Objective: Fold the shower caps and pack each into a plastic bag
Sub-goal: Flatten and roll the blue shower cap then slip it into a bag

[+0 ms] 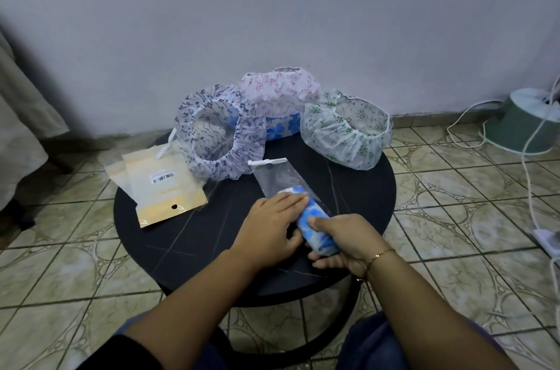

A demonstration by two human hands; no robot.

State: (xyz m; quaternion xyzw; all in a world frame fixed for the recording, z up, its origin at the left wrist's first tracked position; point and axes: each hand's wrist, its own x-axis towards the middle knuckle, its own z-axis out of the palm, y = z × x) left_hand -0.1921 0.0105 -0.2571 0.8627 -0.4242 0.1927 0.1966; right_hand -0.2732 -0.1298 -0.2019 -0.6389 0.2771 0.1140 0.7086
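Observation:
A rolled blue-flowered shower cap lies on the round black table, its far end inside the mouth of a clear plastic bag. My right hand grips the near end of the roll. My left hand lies flat with straight fingers on the bag's mouth and the roll's far end. Behind stand three open caps: a navy-patterned cap, a pink-patterned cap and a green-patterned cap. A blue-flowered piece shows under the pink one.
Yellowish plastic bags with a barcode label lie on the table's left side. A tiled floor surrounds the table, with a wall close behind. At right are a green fan base, white cables and a power strip.

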